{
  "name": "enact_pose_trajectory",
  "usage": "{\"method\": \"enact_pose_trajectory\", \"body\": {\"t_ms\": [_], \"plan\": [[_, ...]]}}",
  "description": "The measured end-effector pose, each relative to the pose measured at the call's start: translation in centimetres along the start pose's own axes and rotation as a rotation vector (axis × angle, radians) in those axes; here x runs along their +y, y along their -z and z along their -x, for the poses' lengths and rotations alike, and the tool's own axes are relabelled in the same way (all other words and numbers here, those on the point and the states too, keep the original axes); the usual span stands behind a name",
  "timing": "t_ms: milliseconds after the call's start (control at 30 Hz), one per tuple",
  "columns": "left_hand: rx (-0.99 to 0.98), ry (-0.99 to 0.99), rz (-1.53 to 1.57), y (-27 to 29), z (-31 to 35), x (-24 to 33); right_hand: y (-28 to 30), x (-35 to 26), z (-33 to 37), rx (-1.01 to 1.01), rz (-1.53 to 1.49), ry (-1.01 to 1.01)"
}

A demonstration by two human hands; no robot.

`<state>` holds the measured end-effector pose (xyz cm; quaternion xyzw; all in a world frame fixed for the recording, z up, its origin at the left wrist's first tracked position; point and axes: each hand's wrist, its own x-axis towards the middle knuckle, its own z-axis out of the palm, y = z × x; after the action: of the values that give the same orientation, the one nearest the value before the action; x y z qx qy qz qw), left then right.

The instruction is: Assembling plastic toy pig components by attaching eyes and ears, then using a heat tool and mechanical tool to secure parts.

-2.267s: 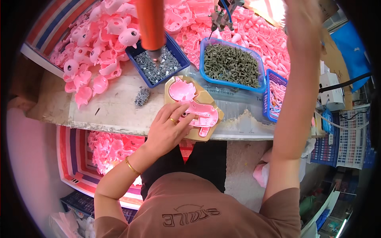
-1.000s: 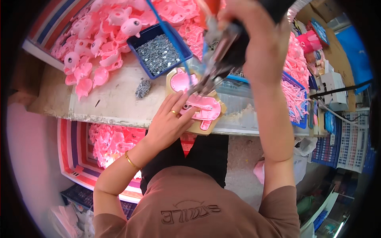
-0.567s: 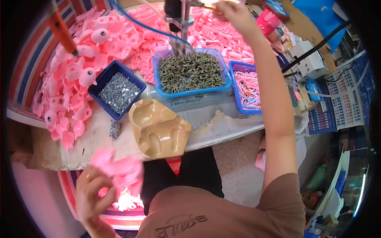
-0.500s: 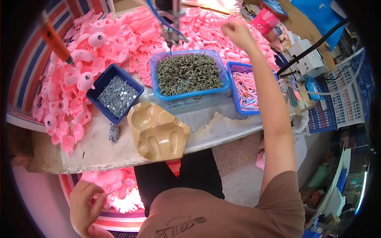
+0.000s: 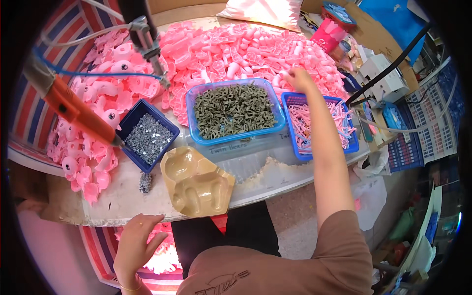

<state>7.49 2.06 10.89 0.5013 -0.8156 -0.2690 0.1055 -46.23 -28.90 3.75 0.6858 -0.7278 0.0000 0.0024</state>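
My right hand (image 5: 300,80) reaches over the heap of pink plastic parts (image 5: 231,54), just beyond a blue basket (image 5: 301,156) of thin pink and light strips. Its fingers are bent together at the edge of the heap, and what they hold, if anything, is too small to make out. My left hand (image 5: 140,243) is near the table's front edge, thumb and fingers apart with nothing between them. Below it, more pink parts (image 5: 164,253) lie in a striped bag. A tan moulded holder (image 5: 199,182) with rounded hollows sits empty on the table edge.
An orange power screwdriver (image 5: 81,113) hangs with its tip by a dark blue tray (image 5: 147,164) of small screws. Left of centre hangs a metal tool (image 5: 150,49) with a blue hose. A blue-rimmed tub (image 5: 236,137) holds grey-green small parts. Pink shells with eyes (image 5: 110,116) lie at left.
The pink part is gone from my left hand, which has moved up and right. My right hand has come nearer. The orange screwdriver shows lower and further right; the metal tool has swung left.
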Motion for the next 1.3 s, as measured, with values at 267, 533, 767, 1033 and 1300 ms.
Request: {"method": "enact_pose_trajectory", "body": {"t_ms": [267, 533, 767, 1033, 1300], "plan": [[-0.01, -0.341, 0.126, -3.4, -6.4, 3.5, 2.3, -0.2, 7.5, -0.196, -1.504, 0.148], [0.203, -0.49, 0.134, -7.6, -12.7, 7.9, 4.6, -9.0, 18.3, -0.716, -1.509, 0.478], [0.406, -0.609, 0.144, -10.6, -13.4, 6.5, 3.8, -11.6, 19.1, -0.986, -1.413, 0.539], [0.444, -0.514, 0.065, -10.1, -9.8, 5.3, -1.7, 5.6, 2.4, 0.938, 0.123, 0.109], [0.379, -0.398, -0.069, -11.0, -7.1, 3.2, 0.2, 6.8, 2.3, 0.618, 0.114, 0.071]]}}
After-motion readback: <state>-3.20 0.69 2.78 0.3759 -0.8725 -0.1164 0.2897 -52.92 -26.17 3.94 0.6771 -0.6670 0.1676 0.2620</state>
